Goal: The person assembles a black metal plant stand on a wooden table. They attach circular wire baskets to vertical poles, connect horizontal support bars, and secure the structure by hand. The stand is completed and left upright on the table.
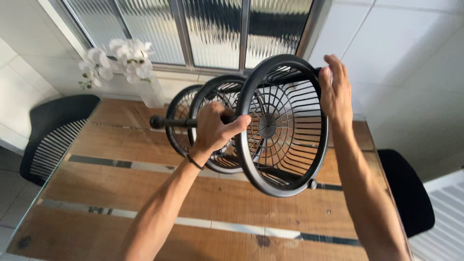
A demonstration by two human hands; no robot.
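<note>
We hold the black wire basket stand tipped on its side in the air above the far half of the wooden tabletop. Our left hand is clamped around its centre pole, and our right hand lies open against the rim of the nearest basket. We judge the open hand the weak point: if the tiers swing, the stand could twist loose, strike the tabletop, or knock the white orchid near the far left corner.
</note>
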